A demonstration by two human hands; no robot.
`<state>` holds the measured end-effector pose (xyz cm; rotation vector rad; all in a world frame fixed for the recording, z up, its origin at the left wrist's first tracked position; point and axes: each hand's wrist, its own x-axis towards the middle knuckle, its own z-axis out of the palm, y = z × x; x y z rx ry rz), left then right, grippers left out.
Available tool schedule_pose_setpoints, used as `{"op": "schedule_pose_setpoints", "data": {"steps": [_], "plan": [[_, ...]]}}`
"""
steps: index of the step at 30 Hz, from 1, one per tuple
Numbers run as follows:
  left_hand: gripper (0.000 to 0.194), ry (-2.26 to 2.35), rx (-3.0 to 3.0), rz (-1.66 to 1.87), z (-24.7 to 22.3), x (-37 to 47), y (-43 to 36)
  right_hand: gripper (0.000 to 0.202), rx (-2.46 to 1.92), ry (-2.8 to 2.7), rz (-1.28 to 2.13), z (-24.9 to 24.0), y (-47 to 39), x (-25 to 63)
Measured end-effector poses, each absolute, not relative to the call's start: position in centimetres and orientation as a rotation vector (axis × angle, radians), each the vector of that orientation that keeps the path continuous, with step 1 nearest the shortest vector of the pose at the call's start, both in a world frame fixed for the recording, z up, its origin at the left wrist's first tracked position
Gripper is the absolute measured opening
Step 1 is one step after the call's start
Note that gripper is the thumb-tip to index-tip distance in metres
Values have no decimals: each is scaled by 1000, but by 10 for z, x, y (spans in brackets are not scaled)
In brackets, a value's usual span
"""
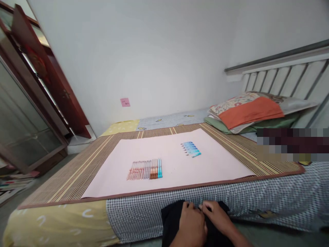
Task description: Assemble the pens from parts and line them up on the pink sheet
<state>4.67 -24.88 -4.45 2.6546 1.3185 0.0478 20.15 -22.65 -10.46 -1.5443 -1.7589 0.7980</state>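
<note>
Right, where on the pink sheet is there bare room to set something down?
On the pink sheet, there's room from the long pen row left to the striped mat, behind that row to the far edge, and right of the blue pens. Crowded: both pen groups, packed close.

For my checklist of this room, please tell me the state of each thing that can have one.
Left hand, fingers curled
Right hand, fingers bent
Larger pen row, lying side by side
Blue pens, lying together, nearest one askew
Pink sheet, spread out
Striped mat, spread out underneath
Pillows, piled up
Door, open or shut unclear
</note>
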Motion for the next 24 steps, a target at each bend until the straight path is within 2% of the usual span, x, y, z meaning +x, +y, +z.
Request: {"op": "schedule_pose_setpoints", "data": {"steps": [6, 12, 15, 19, 24], "plan": [[33, 1337, 2652, 213, -44, 31, -252, 43, -1457, -1787, 724, -107, -245, 195], [34, 1311, 2665, 122, -41, 35, -253, 43, -1414, -1772, 759, -104, -255, 192], [41, 1319, 2622, 123, -39, 40, -253, 41, -1388, -1737, 828, -103, -254, 193], [47, 1364, 2541, 116, -32, 44, -254, 39, -1476, -1764, 849, -102, -247, 196], [39, 1514, 2408, 97, -21, 40, -252, 33, -1659, -1854, 876, -99, -234, 203]]}}
